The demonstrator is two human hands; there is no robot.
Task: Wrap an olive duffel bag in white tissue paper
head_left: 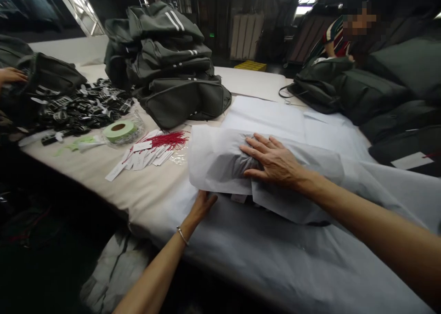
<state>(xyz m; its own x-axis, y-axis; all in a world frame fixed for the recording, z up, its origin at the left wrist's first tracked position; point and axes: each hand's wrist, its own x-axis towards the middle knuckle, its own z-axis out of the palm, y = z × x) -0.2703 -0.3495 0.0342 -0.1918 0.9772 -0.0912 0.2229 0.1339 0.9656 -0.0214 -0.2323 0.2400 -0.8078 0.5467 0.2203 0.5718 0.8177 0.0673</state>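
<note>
White paper (pixel 213 160) lies folded over a dark bulky item, of which only a dark strip and a small white label (pixel 238 198) show under the paper's front edge. My right hand (pixel 274 161) rests flat on top of the paper with its fingers spread. At the paper's near left corner is my left hand (pixel 204 204), a bracelet on its wrist. Its thumb shows apart, while its other fingers are partly hidden under the paper edge.
Dark bags (pixel 182 98) are stacked behind. Left are a tape roll (pixel 120 131), red-stringed tags (pixel 144 158) and black straps (pixel 86 105). More bags (pixel 374 91) lie right. Another person's hand (pixel 13 75) is far left; a person (pixel 336 41) is at the back right.
</note>
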